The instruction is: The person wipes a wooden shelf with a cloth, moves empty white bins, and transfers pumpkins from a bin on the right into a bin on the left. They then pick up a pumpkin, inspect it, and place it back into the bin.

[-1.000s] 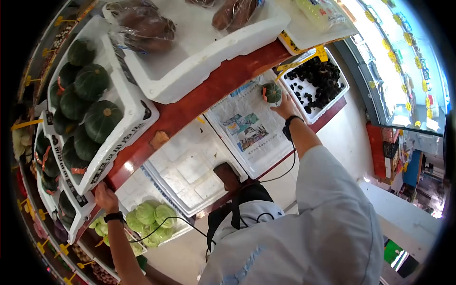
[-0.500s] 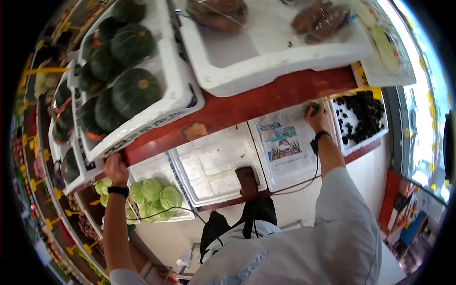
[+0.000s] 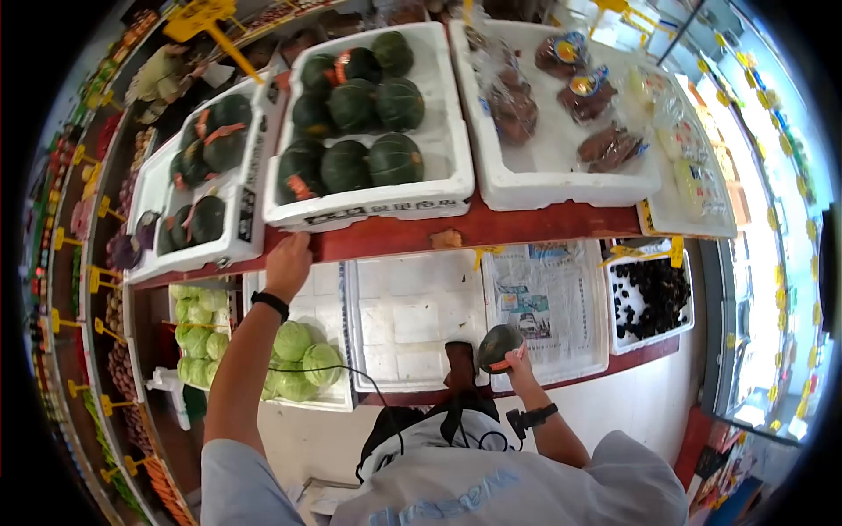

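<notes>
A dark green squash [image 3: 500, 349] with a red-orange band is in my right hand [image 3: 518, 361], held over the front edge of the lower shelf. My left hand [image 3: 288, 261] rests on the red upper shelf edge [image 3: 377, 247], its fingers closed around it, just below a white foam box [image 3: 459, 175] of several dark green squashes [image 3: 353, 104]. To the left, another foam box [image 3: 250, 188] holds more banded squashes [image 3: 224, 147].
Below are an empty-looking white tray [image 3: 412, 307], a newspaper-lined tray [image 3: 561, 307], cabbages [image 3: 294, 359] and a box of black pieces [image 3: 653, 289]. Bagged brown produce [image 3: 583, 96] sits upper right. A cable hangs near my body. A person [image 3: 160, 79] is far upper left.
My right hand has come back from the far side of the lower trays toward my body with the squash. The view has shifted, showing more of the upper boxes. My left hand stays at the shelf edge.
</notes>
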Tool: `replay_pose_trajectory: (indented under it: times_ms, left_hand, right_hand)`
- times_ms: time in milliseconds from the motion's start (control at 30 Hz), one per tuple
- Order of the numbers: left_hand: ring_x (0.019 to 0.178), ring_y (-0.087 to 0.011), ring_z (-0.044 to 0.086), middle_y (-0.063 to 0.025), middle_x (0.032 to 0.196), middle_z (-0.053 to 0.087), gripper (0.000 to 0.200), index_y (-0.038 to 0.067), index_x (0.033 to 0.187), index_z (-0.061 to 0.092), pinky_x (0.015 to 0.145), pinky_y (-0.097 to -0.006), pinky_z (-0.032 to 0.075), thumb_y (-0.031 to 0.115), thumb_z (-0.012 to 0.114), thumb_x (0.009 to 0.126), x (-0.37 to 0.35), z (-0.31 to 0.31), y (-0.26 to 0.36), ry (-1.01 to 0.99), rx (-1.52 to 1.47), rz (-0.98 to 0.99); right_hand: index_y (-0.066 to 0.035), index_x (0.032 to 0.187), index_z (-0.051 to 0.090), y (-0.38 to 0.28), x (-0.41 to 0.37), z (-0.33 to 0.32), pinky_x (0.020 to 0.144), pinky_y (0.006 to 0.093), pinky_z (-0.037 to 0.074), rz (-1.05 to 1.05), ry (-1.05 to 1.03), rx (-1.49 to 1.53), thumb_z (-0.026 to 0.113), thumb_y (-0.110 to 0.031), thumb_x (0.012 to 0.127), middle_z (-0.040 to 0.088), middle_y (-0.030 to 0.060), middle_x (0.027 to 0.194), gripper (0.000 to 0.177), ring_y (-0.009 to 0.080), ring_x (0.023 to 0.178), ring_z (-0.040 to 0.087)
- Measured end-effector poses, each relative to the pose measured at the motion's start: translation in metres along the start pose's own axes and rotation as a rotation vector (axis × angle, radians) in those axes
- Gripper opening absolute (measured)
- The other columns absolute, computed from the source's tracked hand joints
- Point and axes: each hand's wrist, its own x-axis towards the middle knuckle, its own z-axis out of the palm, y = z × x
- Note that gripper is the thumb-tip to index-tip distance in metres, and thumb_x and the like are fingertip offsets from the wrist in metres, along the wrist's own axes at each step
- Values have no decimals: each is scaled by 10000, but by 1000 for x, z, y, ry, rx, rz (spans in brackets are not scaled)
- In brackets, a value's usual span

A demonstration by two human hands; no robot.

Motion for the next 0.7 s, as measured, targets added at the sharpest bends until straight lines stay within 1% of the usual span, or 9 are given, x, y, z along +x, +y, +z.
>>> replay_pose_trajectory:
  times_ms: [100,167,267,367,400,467,500,567,700]
  left_hand:
    - [797,-337,600,-143,821,610,107,58,861,557,673,-453,488,125,553,777,-4,-29,16,-100,-23,-66]
    - [783,-321,610,-135,805,616,99,70,828,590,664,-446,491,160,558,800,5,-74,40,-208,-116,-3]
    - [716,-307,604,-128,748,607,120,78,849,620,647,-411,495,174,585,788,47,-140,89,-134,-338,17]
    - [833,-279,602,-110,884,606,223,60,964,607,696,-372,493,183,620,778,112,-151,118,82,-362,373]
    - [900,-282,591,-108,955,602,280,80,1019,606,734,-373,498,199,631,766,133,-137,124,160,-305,495]
    - [1007,-302,554,-113,1069,571,454,125,1132,592,827,-409,488,296,672,718,160,-117,143,-39,-93,367]
    - [1007,-302,554,-113,1069,571,454,125,1132,592,827,-409,488,296,672,718,170,-111,150,-29,-95,366]
    - [1030,-340,558,-147,1129,551,583,128,1173,591,855,-453,485,384,695,659,184,-100,161,-391,235,223]
    - [1074,-377,545,-173,1190,523,620,122,1181,592,877,-462,485,417,692,646,201,-83,160,-577,173,163]
  right_hand:
    - [-80,1369,281,-35,7,30,921,345,447,-90,-151,-91,616,-80,796,494,93,1229,665,199,1106,526]
    - [-79,1374,275,-65,10,49,932,353,441,-160,-198,-185,641,-83,769,485,97,1243,707,206,1116,520]
    - [-86,1395,234,-106,4,77,954,356,432,-286,-290,-270,719,-112,682,454,102,1272,862,219,1154,494]
    - [-93,1404,224,-124,-10,101,962,361,427,-286,-262,-261,692,-80,685,455,103,1268,858,220,1163,489]
    - [-99,1411,225,-118,-14,106,922,317,433,-286,-226,-191,667,-53,688,453,93,1269,849,200,1140,497]
    - [-101,1413,229,-92,-17,95,886,286,430,-254,-130,-163,658,-54,700,450,83,1272,833,182,1124,498]
    - [-102,1414,231,-83,-19,90,868,270,429,-236,-86,-149,653,-55,707,449,78,1274,825,173,1116,499]
    - [-101,1414,237,-67,-27,81,816,231,415,-267,-44,-125,640,-60,724,450,62,1272,800,140,1065,499]
    - [-98,1416,242,-62,-50,59,762,193,398,-246,-25,-107,613,-46,736,457,44,1257,776,86,955,475]
